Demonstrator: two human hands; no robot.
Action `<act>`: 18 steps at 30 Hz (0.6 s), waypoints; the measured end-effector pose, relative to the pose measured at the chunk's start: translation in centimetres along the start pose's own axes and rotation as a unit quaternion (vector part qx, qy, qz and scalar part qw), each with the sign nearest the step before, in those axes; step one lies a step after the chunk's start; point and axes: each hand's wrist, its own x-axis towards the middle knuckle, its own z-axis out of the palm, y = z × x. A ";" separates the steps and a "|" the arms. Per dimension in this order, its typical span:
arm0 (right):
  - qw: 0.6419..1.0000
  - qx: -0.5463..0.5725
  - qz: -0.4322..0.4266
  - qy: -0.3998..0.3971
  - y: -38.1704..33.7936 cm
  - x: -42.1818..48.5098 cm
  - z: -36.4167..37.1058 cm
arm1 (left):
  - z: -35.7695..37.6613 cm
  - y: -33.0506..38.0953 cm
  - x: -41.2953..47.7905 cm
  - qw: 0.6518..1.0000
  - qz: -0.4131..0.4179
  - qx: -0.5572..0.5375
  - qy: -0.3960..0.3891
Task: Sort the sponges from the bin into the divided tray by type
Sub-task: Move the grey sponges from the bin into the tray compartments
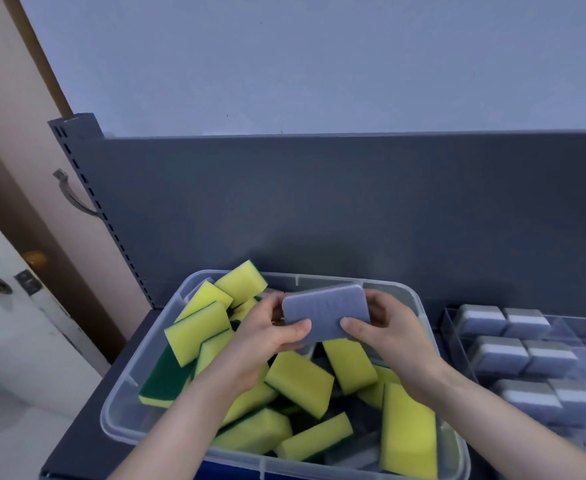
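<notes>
Dark grey shelf (87,441), pale wall (319,57)

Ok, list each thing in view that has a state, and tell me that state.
clear bin: lidless, holding jumbled sponges.
yellow-green sponges: loose in the clear bin, piled untidily.
grey sponge: held over the clear bin by both hands.
left hand: fingers grip the grey sponge's left end.
right hand: fingers grip its right end.
divided tray: partly filled with sorted grey sponges in rows.
</notes>
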 end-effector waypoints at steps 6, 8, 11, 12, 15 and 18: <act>0.956 -0.241 -0.160 -0.053 -3.6 2.2 1.4 | -1.3 1.8 0.4 0.948 0.202 0.243 0.043; 0.948 -0.238 -0.193 -0.092 -4.4 3.1 2.7 | -1.3 2.4 0.6 0.907 0.257 0.322 0.083; 0.945 -0.256 -0.191 -0.068 -3.4 4.6 3.4 | -2.5 1.8 1.3 0.893 0.265 0.313 0.188; 0.936 -0.292 -0.186 -0.064 -2.5 4.9 3.2 | -3.2 1.2 1.6 0.893 0.252 0.300 0.221; 0.851 -0.471 -0.193 -0.131 1.1 5.4 3.2 | -4.9 -1.2 2.2 0.892 0.238 0.257 0.286; 0.791 -0.539 -0.185 -0.224 3.4 5.3 4.5 | -5.1 -2.3 2.4 0.891 0.255 0.219 0.304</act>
